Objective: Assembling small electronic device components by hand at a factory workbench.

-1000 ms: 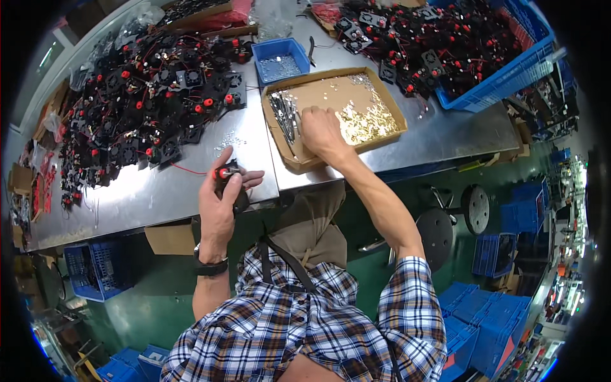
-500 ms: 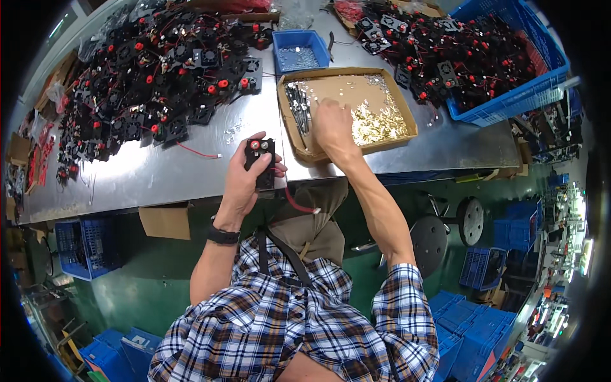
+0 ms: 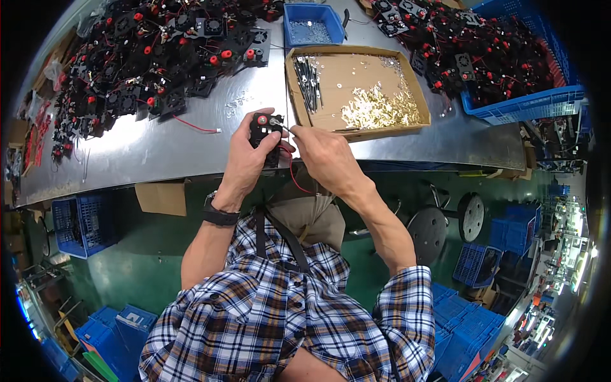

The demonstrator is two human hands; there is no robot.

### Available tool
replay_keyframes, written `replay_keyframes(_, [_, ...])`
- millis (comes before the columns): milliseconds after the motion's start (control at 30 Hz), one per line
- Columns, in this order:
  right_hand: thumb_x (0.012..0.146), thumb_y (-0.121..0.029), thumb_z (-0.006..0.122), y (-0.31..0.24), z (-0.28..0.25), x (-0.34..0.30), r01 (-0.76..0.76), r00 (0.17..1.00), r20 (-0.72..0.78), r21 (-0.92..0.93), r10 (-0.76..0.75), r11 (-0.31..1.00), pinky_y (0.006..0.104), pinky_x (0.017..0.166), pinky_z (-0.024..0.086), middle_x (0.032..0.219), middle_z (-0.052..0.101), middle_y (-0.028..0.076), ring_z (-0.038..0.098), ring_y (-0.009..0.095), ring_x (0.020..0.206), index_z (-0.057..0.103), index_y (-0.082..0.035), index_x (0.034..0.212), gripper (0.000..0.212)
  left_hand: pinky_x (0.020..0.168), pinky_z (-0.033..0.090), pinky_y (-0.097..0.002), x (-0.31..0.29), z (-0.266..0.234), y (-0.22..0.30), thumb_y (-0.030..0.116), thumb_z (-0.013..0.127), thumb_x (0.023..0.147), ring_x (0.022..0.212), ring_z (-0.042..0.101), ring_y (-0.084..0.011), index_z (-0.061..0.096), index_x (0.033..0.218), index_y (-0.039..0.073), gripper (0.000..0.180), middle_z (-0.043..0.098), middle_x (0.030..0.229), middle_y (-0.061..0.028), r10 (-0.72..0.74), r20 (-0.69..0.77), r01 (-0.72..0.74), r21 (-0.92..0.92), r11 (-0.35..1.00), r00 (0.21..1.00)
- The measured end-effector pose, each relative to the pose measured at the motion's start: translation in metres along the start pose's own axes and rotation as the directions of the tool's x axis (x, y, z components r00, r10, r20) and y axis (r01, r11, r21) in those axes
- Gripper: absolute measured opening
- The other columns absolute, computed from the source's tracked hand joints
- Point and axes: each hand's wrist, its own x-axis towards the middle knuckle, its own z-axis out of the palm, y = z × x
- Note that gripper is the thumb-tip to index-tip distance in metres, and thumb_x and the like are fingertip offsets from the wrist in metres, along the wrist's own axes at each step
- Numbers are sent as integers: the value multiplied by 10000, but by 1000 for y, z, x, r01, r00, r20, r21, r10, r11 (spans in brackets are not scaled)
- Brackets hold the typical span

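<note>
My left hand [image 3: 245,156] is wrapped round a small black module [image 3: 272,141] with a red round terminal [image 3: 261,120] on its face, held over the near edge of the metal table. A red wire [image 3: 292,169] hangs from the module. The thumb and fingers of my right hand [image 3: 334,159] are pinched close to the module's upper right. A small, thin shiny piece shows at those fingertips; I cannot make out its kind. Beyond my right hand lies a shallow cardboard tray [image 3: 356,49], holding brass-coloured metal pieces [image 3: 382,109] and several slim black rods [image 3: 307,83].
A heap of black fan modules [image 3: 165,70] covers the table's left. More modules [image 3: 484,70] fill the right, beside a blue crate [image 3: 525,100]. Behind the tray stands a blue bin [image 3: 312,32] of small metal parts. A stool [image 3: 426,234] stands at the right.
My right hand has left the cardboard tray and come left and nearer, up against the module in my left hand. The view has shifted slightly.
</note>
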Motion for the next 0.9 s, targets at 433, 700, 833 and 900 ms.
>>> replay_keyframes(433, [847,-18,633,-7,8,2,46,994,105,-135,-32,990,433,713,549,786,677,175,680,350,794,590,0,1048,206,740,598,-275,-2,0,-3,86,677,948,832,682,-128,583,1268,12,342,672,993,-63,79,-123,-66,109,992,989])
replay_keyframes(700, [847,-34,637,-13,8,19,138,987,78,1,-137,990,450,785,542,839,707,167,676,355,787,619,14,1178,335,713,606,-308,-28,-25,12,53,663,947,804,714,-192,577,1193,12,263,664,913,-78,56,-240,-72,-57,996,969])
replay_keyframes(833, [881,-61,563,-1,26,56,12,995,98,-230,11,973,441,826,527,915,712,173,679,345,883,643,13,1071,219,693,619,-368,-36,-38,17,63,625,962,764,726,-262,545,1203,18,258,657,887,-113,17,-216,-15,11,1000,976])
replay_keyframes(900, [875,-57,562,16,45,73,33,994,109,-285,-2,958,436,860,515,914,710,177,681,344,891,639,12,1031,187,681,617,-363,-34,-34,17,70,629,962,759,726,-257,546,1197,14,256,659,886,-113,8,-198,8,79,997,980])
